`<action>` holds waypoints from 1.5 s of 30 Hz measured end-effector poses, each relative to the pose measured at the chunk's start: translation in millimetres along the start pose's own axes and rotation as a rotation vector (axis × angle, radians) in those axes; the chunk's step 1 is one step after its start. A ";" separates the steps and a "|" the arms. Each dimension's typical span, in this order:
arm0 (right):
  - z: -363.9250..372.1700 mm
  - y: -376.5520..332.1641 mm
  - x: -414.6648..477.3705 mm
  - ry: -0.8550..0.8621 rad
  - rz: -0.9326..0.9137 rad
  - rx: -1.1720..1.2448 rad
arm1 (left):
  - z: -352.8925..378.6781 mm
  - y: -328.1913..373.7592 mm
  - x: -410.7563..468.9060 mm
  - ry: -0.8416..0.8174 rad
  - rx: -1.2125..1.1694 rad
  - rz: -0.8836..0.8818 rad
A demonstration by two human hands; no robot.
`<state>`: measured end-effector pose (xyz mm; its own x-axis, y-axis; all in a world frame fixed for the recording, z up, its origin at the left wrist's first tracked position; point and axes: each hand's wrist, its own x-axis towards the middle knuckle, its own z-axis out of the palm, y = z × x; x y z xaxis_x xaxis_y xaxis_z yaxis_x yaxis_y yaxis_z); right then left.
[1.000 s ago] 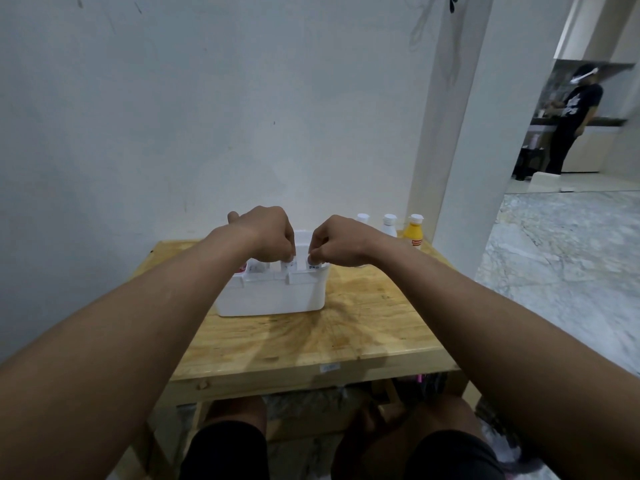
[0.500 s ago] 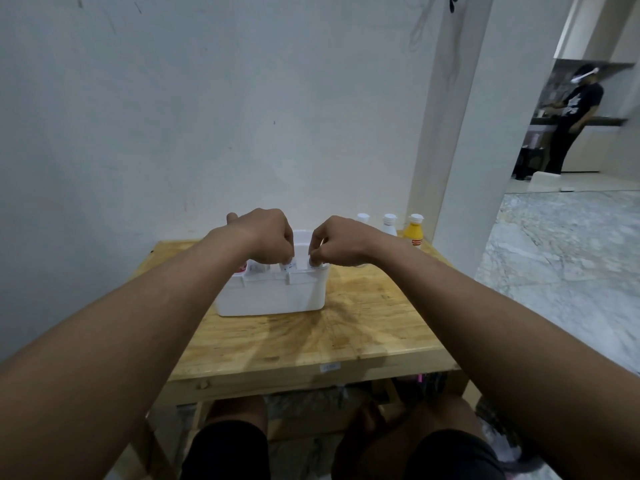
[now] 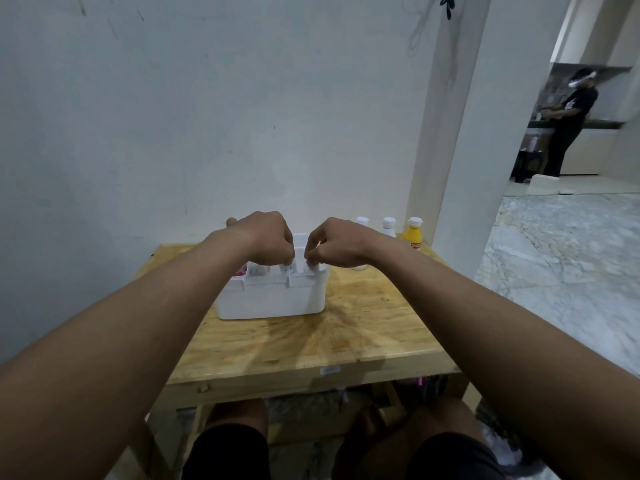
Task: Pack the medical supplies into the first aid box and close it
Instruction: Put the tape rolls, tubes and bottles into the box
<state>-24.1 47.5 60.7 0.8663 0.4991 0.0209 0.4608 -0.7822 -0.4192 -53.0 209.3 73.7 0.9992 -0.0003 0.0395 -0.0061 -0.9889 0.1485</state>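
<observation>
Both hands worked over the open first aid box (image 3: 273, 296) on the wooden table (image 3: 346, 341).

The left hand (image 3: 268, 240) and right hand (image 3: 334, 244) were curled, fingertips pinching small white items inside; three bottles (image 3: 412, 233) stood behind.

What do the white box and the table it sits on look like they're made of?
The first aid box looks like moulded plastic: plain white, matte, with rounded corners and a stepped rim. The table looks like wood, probably plywood or pine board: pale yellow with visible grain streaks, a few darker stains, and a slight sheen that suggests a light varnish.
</observation>
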 end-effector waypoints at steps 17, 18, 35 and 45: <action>1.3 3.6 1.9 0.012 0.000 -0.009 | 5.5 3.3 1.1 0.069 0.047 0.047; 1.4 3.5 1.6 0.012 0.005 -0.005 | 5.6 3.0 1.1 0.065 0.044 0.042; -8.5 1.7 -8.9 0.074 0.021 0.032 | 3.2 6.1 -3.9 0.115 -0.033 0.054; -21.3 15.1 -9.5 0.137 0.035 0.010 | -1.9 22.5 6.6 0.110 -0.123 0.108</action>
<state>-21.2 22.9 73.6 0.9003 0.4154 0.1300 0.4286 -0.7941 -0.4309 -46.6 187.4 79.2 0.9822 -0.0821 0.1688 -0.1242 -0.9585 0.2565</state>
